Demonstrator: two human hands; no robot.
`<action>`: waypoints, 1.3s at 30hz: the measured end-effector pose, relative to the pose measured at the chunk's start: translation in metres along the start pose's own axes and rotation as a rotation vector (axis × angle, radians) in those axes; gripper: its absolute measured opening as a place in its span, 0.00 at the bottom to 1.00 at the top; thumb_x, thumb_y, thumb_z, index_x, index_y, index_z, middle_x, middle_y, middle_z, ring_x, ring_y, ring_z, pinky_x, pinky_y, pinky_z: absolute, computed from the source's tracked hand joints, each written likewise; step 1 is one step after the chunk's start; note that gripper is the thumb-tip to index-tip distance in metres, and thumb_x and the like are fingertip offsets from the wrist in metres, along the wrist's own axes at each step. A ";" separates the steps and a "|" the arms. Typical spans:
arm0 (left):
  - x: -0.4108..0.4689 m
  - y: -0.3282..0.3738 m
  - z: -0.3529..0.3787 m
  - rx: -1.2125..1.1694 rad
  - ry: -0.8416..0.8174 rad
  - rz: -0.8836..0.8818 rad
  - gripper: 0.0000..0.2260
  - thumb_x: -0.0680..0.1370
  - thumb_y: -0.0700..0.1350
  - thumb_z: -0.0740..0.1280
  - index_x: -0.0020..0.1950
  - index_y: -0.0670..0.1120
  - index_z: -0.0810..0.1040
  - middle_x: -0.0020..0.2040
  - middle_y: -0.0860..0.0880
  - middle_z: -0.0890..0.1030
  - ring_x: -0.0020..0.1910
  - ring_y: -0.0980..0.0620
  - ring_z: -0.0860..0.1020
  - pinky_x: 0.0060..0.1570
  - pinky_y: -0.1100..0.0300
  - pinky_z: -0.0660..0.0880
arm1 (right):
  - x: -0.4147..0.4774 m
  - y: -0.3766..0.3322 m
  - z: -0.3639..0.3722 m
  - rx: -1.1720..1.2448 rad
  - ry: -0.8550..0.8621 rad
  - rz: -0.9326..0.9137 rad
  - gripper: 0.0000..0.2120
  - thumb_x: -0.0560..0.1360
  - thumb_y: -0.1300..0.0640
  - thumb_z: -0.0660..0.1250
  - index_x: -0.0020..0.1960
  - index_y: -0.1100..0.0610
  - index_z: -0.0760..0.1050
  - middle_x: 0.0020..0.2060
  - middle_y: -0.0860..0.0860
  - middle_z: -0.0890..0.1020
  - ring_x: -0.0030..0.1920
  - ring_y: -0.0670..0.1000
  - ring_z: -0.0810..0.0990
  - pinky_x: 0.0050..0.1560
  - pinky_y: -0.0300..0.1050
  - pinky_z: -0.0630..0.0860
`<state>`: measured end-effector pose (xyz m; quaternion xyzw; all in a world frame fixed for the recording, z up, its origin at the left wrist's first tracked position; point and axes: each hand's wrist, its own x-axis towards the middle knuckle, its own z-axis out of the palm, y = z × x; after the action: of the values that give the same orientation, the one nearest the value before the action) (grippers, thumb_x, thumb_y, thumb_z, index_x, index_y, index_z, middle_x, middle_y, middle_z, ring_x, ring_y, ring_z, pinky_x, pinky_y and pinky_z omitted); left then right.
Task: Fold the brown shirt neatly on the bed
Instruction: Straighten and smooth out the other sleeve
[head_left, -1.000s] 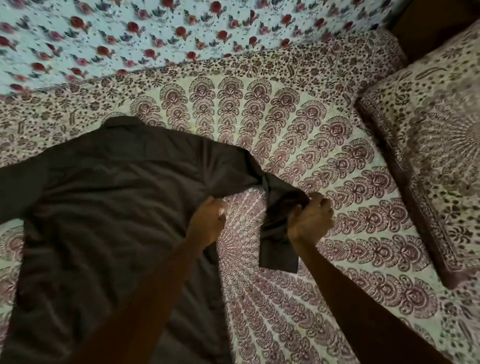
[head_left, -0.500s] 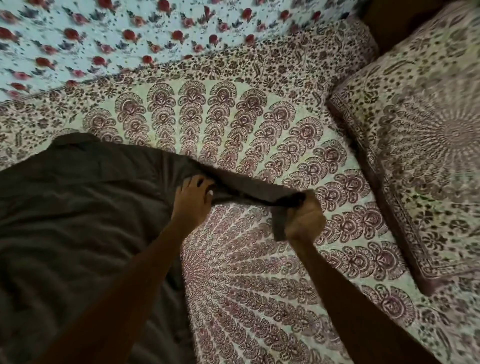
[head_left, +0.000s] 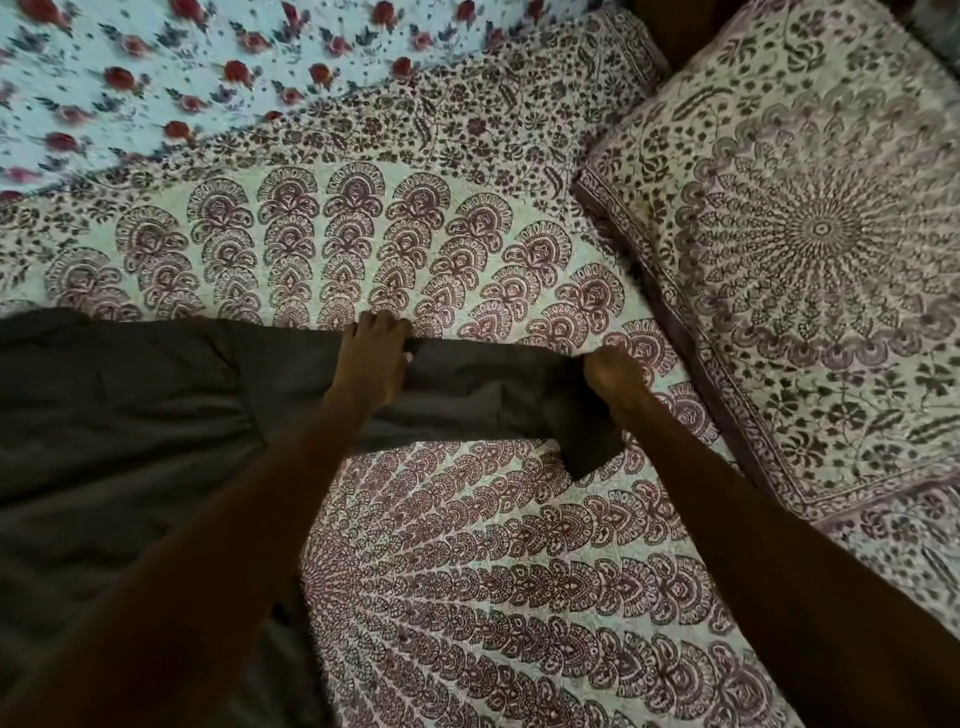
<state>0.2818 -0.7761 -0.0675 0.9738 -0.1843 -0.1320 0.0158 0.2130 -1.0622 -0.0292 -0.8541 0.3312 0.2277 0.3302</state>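
Note:
The brown shirt (head_left: 119, 415) lies spread on the patterned bed sheet (head_left: 467, 571), filling the left half of the view. Its right sleeve (head_left: 483, 384) stretches out to the right, flat across the sheet. My left hand (head_left: 374, 358) grips the sleeve's upper edge near the shoulder seam. My right hand (head_left: 613, 374) is closed on the sleeve near the cuff, and the cuff end (head_left: 592, 447) hangs down below that hand. The shirt's collar and left sleeve are out of view.
A large pillow (head_left: 810, 249) in the same maroon print lies at the right, close to my right hand. A pale blue cloth with red flowers (head_left: 208, 67) covers the far side of the bed. A dark gap (head_left: 675, 31) shows at the top.
Both hands have lifted and pulled the sleeve outward and away from me; it went from crumpled and hanging to stretched nearly flat. The view has shifted right, so less shirt shows.

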 end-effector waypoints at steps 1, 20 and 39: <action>0.001 0.002 -0.001 -0.019 0.018 -0.011 0.18 0.76 0.46 0.67 0.64 0.45 0.71 0.63 0.42 0.72 0.63 0.39 0.68 0.61 0.43 0.67 | 0.005 0.004 0.000 0.026 0.065 0.032 0.18 0.79 0.56 0.57 0.64 0.65 0.71 0.62 0.63 0.76 0.62 0.63 0.74 0.60 0.51 0.71; -0.039 0.039 0.035 -0.248 0.011 -0.159 0.27 0.78 0.57 0.60 0.76 0.51 0.60 0.77 0.45 0.59 0.76 0.39 0.56 0.71 0.33 0.54 | -0.030 0.046 0.018 -0.066 0.468 0.035 0.30 0.76 0.53 0.64 0.73 0.61 0.57 0.61 0.62 0.73 0.57 0.63 0.77 0.51 0.56 0.76; -0.074 -0.041 0.039 -0.511 0.296 -0.216 0.23 0.77 0.45 0.64 0.72 0.49 0.67 0.73 0.47 0.69 0.72 0.44 0.67 0.67 0.41 0.67 | -0.035 0.044 0.078 -0.395 0.222 -0.008 0.27 0.82 0.42 0.47 0.78 0.44 0.46 0.79 0.51 0.46 0.78 0.60 0.42 0.74 0.67 0.45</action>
<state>0.2193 -0.7105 -0.0897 0.9609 -0.0365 -0.0318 0.2725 0.1449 -1.0170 -0.0792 -0.9232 0.3111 0.1916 0.1189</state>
